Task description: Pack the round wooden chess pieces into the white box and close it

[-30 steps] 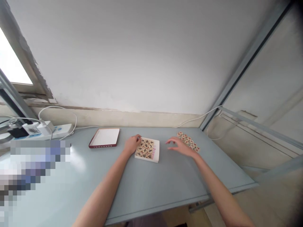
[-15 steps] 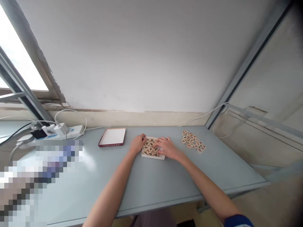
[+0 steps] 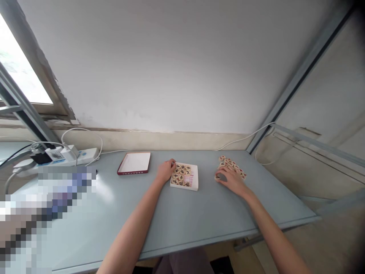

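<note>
A small white box (image 3: 184,176) holds several round wooden chess pieces with black characters; its right side shows a bare pink-lined patch. My left hand (image 3: 165,170) rests against the box's left edge, fingers curled on the rim. My right hand (image 3: 229,179) lies over the near edge of a loose pile of chess pieces (image 3: 232,167) on the grey table (image 3: 182,217), fingers bent down onto them; one piece (image 3: 218,176) shows at its fingertips.
A red-edged box lid (image 3: 134,163) lies open side up left of the box. A white power strip (image 3: 68,156) with plugs and cables sits at the far left by the window. A blurred patch covers the table's left part. The wall runs along the back.
My right hand left the box and moved right to the loose pile of pieces. My left hand stayed at the box's left edge. The camera shifted slightly.
</note>
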Demonstrator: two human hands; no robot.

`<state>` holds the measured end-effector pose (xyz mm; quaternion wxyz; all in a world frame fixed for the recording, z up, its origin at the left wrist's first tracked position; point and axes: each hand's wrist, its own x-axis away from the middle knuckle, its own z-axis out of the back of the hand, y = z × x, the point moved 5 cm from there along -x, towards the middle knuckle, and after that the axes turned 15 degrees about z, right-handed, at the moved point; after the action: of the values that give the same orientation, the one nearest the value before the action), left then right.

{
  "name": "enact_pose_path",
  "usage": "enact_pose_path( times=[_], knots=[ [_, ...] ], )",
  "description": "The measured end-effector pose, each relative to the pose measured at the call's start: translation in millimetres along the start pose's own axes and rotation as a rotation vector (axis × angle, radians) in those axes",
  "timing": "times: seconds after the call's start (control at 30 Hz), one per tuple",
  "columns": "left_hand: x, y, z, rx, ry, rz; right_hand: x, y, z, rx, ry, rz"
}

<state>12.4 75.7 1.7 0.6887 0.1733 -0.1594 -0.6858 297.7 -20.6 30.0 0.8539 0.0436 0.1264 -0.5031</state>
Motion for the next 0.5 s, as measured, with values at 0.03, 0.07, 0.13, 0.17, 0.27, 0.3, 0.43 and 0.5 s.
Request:
enact_pose_path(
  times=[0.03, 0.07, 0.13, 0.17, 0.27, 0.3, 0.43, 0.5],
  knots=[
    [0, 0, -0.2, 0.000, 0.003, -0.001, 7, 8, -2, 0.061, 0.021, -0.027],
    [0, 0, -0.5, 0.002, 0.005, -0.005, 12, 16, -3, 0.116, 0.043, -0.061],
    [0, -1, -1.0, 0.004, 0.010, -0.013, 21, 31, -6, 0.195, 0.072, -0.132],
    [0, -1, -1.1, 0.006, 0.015, -0.018, 24, 36, -7, 0.218, 0.080, -0.161],
    [1, -1, -1.0, 0.010, 0.028, -0.033, 26, 43, -7, 0.225, 0.112, -0.203],
    [1, -1, -0.9, 0.011, 0.028, -0.035, 24, 41, -6, 0.205, 0.127, -0.197],
    [2, -1, -0.2, 0.008, 0.015, -0.009, -3, -2, 7, -0.021, 0.147, -0.038],
    [3, -1, 0.6, 0.008, 0.013, 0.003, -25, -39, 12, -0.172, 0.095, 0.121]
  ],
)
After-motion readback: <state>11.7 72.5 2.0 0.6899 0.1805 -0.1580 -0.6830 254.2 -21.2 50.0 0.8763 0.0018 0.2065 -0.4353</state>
